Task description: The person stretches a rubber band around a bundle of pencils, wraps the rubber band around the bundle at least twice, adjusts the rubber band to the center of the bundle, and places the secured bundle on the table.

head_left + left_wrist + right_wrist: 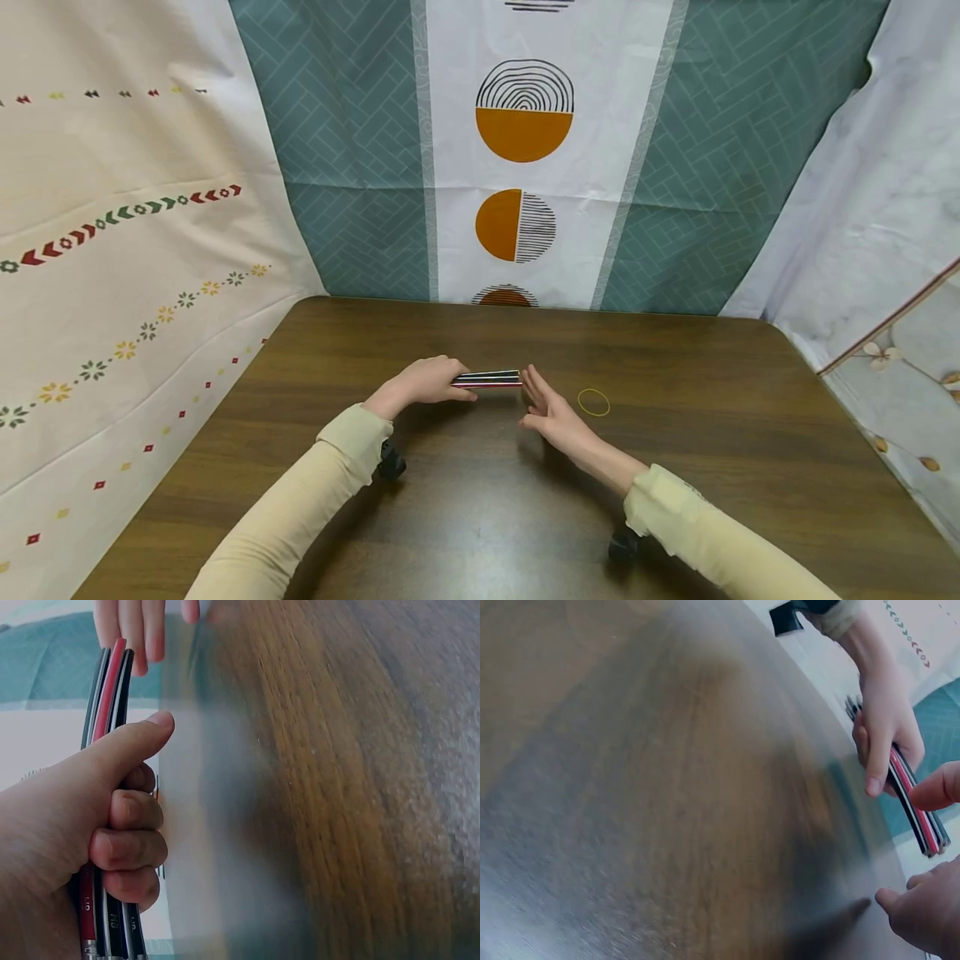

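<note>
A bundle of several pencils [491, 379], black with a red one among them, is gripped by my left hand [429, 381] above the table. In the left wrist view, the left fingers curl round the pencils [109, 697] and the thumb lies along them; HB lettering shows near the lower ends. My right hand [553, 417] is at the bundle's right end, its fingers extended and fingertips right by the pencil ends. From the right wrist, the pencils [915, 799] slant down between the right thumb [939, 787] and the other right fingers [922, 907].
To the right of my right hand, a thin yellow rubber band [596, 416] lies on the brown wooden table [465, 517]. Patterned cloths hang behind the table [360, 142] and along both sides. Dark wrist-camera mounts [392, 461] sit under both sleeves.
</note>
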`<move>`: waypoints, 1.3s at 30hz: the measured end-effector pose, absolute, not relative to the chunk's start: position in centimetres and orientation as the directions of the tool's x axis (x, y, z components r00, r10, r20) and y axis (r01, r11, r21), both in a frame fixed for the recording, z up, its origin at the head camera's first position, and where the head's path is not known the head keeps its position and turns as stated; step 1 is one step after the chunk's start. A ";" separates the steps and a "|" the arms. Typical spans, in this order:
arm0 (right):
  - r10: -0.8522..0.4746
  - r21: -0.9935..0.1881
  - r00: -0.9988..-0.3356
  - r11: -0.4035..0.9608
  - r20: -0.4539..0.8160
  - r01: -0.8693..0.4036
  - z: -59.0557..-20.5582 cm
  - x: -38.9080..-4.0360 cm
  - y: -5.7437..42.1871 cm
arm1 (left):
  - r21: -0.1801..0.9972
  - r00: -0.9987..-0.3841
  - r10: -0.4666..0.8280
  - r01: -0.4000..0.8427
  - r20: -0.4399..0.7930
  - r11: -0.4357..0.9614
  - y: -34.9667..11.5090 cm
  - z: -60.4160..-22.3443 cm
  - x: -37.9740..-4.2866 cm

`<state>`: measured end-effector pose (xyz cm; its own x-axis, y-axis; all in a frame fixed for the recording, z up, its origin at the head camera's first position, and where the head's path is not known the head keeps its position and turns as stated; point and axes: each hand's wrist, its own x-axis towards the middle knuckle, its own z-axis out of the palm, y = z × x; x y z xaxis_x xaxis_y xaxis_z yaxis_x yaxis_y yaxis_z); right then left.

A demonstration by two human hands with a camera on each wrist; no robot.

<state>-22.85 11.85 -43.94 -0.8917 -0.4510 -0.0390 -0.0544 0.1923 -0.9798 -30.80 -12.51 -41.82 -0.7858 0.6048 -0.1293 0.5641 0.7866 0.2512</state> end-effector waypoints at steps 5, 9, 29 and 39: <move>-0.468 -0.974 -0.881 0.223 -0.075 -0.035 -43.9 -22.3 11.5 | 0.211 -0.778 0.617 0.587 -0.118 0.781 -12.0 -41.8 -30.9; -0.462 -0.972 -0.884 0.232 -0.079 -0.034 -43.9 -22.2 11.5 | 0.185 -0.777 0.620 0.596 -0.111 0.781 -11.7 -41.5 -31.0; -0.419 -0.976 -0.905 0.216 -0.078 -0.016 -43.6 -22.5 11.7 | 0.191 -0.782 0.619 0.598 -0.075 0.778 -11.5 -41.6 -31.2; -0.409 -0.986 -0.908 0.163 -0.095 0.030 -43.6 -22.6 11.7 | 0.192 -0.791 0.605 0.583 -0.089 0.790 -11.4 -41.6 -31.1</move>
